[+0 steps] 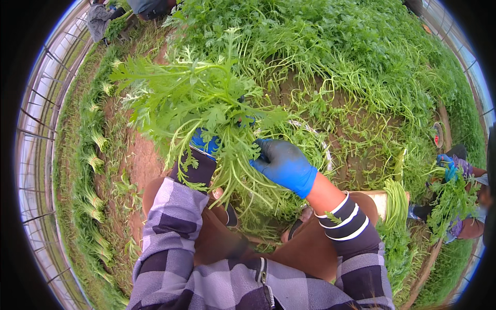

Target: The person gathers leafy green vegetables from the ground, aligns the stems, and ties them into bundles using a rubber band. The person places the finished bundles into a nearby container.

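A loose bunch of leafy greens with deeply cut leaves [186, 100], apparently chrysanthemum greens, is held up in front of me, its leaves toward the upper left. My left hand [206, 142], in a blue glove, is wrapped around it from the left; leaves cover most of that hand, and dark fingertips show through. Pale stems [244, 178] hang down below the grip. From the right, my right hand [285, 164], in a blue glove with darkened fingers, has thumb and fingers curled on the bunch's stems. Its fingertips are partly hidden.
Between my legs, a round white rim [327, 149] surrounds loose greens. Another bundle [396, 201] lies at right on a pale board [378, 203]. Bundles [95, 162] line the left. Uncut crop [310, 31] grows ahead. Co-workers sit at far right [461, 197] and upper left [99, 19].
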Demonstrator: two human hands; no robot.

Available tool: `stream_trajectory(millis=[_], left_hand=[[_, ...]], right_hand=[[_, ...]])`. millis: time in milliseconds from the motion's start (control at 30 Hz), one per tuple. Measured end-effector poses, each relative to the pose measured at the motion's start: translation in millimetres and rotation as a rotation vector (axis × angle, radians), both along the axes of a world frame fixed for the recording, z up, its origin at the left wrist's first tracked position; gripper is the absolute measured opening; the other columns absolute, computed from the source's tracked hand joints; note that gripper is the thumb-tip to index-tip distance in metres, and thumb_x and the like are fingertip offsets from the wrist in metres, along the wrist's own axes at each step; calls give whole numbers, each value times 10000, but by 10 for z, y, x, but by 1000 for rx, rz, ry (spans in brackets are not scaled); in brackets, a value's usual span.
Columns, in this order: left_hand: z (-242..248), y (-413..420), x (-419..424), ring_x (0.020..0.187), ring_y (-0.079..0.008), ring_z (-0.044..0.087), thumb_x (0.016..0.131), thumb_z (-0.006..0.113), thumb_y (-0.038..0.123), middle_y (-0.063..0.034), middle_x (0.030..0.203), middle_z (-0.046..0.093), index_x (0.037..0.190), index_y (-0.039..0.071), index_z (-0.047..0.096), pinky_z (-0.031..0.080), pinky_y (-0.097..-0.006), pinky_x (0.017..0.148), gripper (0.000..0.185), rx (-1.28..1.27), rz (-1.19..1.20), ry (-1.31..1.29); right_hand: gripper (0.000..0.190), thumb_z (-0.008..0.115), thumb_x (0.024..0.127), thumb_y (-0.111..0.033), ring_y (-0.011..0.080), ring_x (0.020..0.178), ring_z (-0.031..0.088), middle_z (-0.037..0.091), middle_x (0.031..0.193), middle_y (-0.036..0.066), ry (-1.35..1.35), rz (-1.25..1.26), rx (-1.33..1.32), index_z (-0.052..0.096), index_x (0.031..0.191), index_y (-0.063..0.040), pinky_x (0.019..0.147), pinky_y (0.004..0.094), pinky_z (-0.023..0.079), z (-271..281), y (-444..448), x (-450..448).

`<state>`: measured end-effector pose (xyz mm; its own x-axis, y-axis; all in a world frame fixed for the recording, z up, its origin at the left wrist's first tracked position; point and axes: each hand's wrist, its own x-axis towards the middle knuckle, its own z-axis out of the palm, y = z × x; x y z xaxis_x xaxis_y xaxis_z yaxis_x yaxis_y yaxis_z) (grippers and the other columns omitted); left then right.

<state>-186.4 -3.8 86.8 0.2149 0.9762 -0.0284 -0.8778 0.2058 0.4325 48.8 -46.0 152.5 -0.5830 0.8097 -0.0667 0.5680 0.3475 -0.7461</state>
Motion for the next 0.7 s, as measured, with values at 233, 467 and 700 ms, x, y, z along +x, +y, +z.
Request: stream_trajectory(millis=[233, 467, 700], left_hand=[[-52, 52, 64, 972, -321, 558, 926, 438, 484, -176, 1097, 572, 1310, 66, 455, 469, -524, 881, 568, 30, -46, 77], [-53, 99, 66, 989, -325, 559, 928, 436, 487, -178, 1113, 570, 1328, 68, 445, 470, -529, 887, 579, 95, -86, 197], [114, 18, 28, 1002, -313, 521, 905, 472, 460, -165, 1136, 532, 1262, 57, 475, 436, -516, 917, 539, 8, 21, -93]], right_hand=[[292, 661, 805, -300, 266, 684, 623, 638, 791, 145, 7, 60, -128, 617, 917, -34, 636, 354, 485, 41, -9, 87], [330, 678, 837, -217, 141, 789, 610, 664, 877, 121, 177, 93, -206, 610, 1054, 23, 759, 284, 503, 18, 9, 93], [251, 648, 829, -208, 133, 712, 552, 643, 800, 95, 139, 273, -506, 608, 945, 11, 689, 305, 473, 284, 111, 871]])
